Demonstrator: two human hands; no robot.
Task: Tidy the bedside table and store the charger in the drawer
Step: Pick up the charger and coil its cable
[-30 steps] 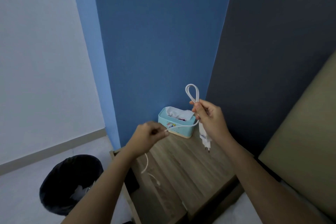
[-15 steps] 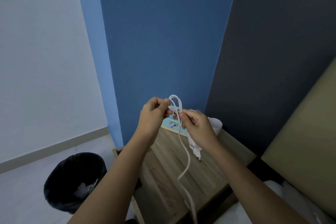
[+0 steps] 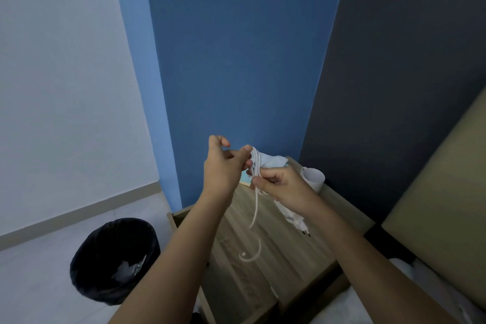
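Charger cable (image 3: 255, 173) looped, pinched by left hand (image 3: 223, 166), right hand (image 3: 282, 187) clamped, above bedside table (image 3: 323, 221) centre

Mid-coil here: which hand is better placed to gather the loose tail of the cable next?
Left, likely. The right hand pinches the coiled cable with the charger plug hanging below it, so it's occupied. The left hand sits beside the coil with fingers loose, directly above the dangling tail.

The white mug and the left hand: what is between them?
In the head view, the right hand holding the charger cable lies between the mug and the left hand.
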